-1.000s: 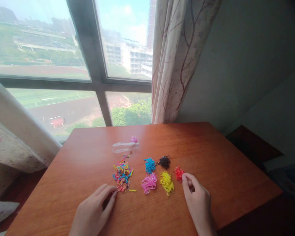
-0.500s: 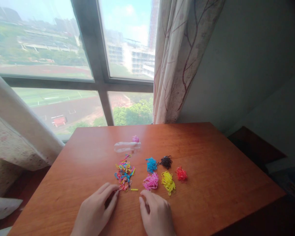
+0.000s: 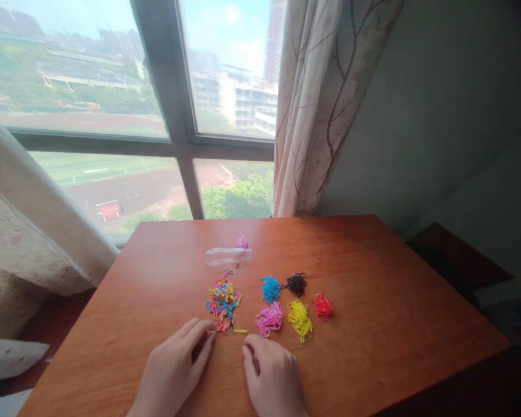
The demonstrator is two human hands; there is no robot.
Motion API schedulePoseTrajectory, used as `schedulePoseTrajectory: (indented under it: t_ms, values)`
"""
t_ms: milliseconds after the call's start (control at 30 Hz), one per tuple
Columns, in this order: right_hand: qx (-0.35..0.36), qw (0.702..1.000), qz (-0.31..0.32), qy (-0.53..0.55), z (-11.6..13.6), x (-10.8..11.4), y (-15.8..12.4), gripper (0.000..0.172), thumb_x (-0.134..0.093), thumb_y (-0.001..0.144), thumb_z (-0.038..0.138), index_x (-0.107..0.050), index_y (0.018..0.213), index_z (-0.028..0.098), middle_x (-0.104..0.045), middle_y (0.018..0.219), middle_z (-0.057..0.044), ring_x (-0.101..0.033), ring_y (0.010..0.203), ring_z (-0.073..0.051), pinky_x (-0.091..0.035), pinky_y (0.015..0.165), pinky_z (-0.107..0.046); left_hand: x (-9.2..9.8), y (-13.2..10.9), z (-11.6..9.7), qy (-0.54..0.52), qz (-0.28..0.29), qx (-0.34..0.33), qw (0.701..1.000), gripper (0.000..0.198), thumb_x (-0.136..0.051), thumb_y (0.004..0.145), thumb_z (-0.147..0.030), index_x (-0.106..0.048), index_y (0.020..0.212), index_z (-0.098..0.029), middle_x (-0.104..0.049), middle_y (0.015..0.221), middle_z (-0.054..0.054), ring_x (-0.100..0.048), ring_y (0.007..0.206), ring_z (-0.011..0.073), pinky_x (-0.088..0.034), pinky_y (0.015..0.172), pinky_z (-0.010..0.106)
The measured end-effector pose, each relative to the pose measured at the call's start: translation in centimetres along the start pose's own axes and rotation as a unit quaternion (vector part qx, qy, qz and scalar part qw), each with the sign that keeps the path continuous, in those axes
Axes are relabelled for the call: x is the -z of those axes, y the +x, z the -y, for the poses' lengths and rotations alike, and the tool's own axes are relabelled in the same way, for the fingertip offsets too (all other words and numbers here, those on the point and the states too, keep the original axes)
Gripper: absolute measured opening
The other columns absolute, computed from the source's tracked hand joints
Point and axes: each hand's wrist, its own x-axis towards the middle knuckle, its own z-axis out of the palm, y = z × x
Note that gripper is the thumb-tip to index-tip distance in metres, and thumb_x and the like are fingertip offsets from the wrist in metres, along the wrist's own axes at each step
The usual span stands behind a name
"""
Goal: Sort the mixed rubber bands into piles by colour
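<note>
My left hand [image 3: 176, 362] rests at the near left edge of a mixed pile of coloured bands [image 3: 224, 304], its thumb and forefinger closed on a small pinkish band. My right hand [image 3: 271, 370] is on the table below the pink pile [image 3: 269, 319], fingers curled together; whatever they hold, if anything, is hidden. A single yellow band [image 3: 240, 331] lies between the hands. To the right are sorted piles: blue [image 3: 270, 288], black [image 3: 296, 284], yellow [image 3: 300, 319] and red [image 3: 323, 307].
Behind the mixed pile lie a clear plastic bag [image 3: 228, 256] and a small pink object [image 3: 242, 242] on the brown table [image 3: 373, 324]. A window, curtains [image 3: 308, 116] and a wall stand beyond its far edge.
The view has shifted slightly, so the table things appear a little further right. My right hand has moved slightly left, nearer the single yellow band. My left hand stays at the mixed pile.
</note>
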Motion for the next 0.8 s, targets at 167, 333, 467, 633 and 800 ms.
schedulePoseTrajectory:
  t_ms: [167, 333, 467, 633, 800]
  values:
    - [-0.007, 1.0, 0.004, -0.005, 0.0, -0.1, -0.1, 0.026, -0.039, 0.097, 0.022, -0.061, 0.086, 0.025, -0.066, 0.068, 0.002, -0.065, 0.061, -0.016, -0.034, 0.058, -0.025, 0.0, -0.1, -0.2, 0.005, -0.01, -0.008, 1.0, 0.018, -0.047, 0.094, -0.03, -0.065, 0.092, -0.027, -0.07, 0.081, -0.004, -0.069, 0.067, 0.0118, -0.05, 0.06, 0.018]
    - [-0.004, 1.0, 0.011, -0.003, -0.1, -0.1, 0.0, 0.025, -0.039, 0.097, 0.021, -0.061, 0.086, 0.025, -0.066, 0.069, 0.002, -0.065, 0.062, -0.015, -0.034, 0.058, -0.024, -1.0, 0.1, -1.5, 0.032, 0.01, -0.052, 0.998, 0.022, -0.042, 0.095, -0.024, -0.063, 0.102, -0.028, -0.071, 0.089, -0.001, -0.07, 0.07, 0.0128, -0.05, 0.061, 0.019]
    - [-0.003, 1.0, 0.01, 0.004, -0.2, -0.1, -0.1, 0.024, -0.039, 0.096, 0.02, -0.061, 0.086, 0.025, -0.066, 0.07, 0.002, -0.065, 0.063, -0.015, -0.034, 0.059, -0.024, -1.7, 0.7, -2.9, 0.089, 0.074, -0.064, 0.991, 0.021, -0.042, 0.095, -0.018, -0.062, 0.095, -0.027, -0.069, 0.092, 0.001, -0.07, 0.075, 0.0158, -0.05, 0.063, 0.022]
    - [-0.001, 1.0, 0.016, 0.013, -0.1, 0.1, 0.0, 0.025, -0.039, 0.094, 0.017, -0.06, 0.084, 0.025, -0.066, 0.07, 0.002, -0.064, 0.062, -0.015, -0.033, 0.058, -0.025, -1.7, 1.6, -3.6, 0.128, 0.107, -0.055, 0.984, 0.022, -0.043, 0.093, -0.012, -0.061, 0.088, -0.025, -0.067, 0.089, 0.001, -0.069, 0.078, 0.0177, -0.048, 0.064, 0.024]
    - [0.01, 1.0, 0.011, 0.021, 0.0, 0.6, 0.1, 0.023, -0.039, 0.092, 0.016, -0.058, 0.082, 0.024, -0.065, 0.069, 0.002, -0.063, 0.061, -0.014, -0.032, 0.057, -0.024, -1.6, 2.6, -4.1, 0.122, 0.118, -0.057, 0.984, 0.023, -0.04, 0.095, -0.015, -0.059, 0.084, -0.023, -0.065, 0.085, 0.001, -0.067, 0.071, 0.0163, -0.046, 0.06, 0.023]
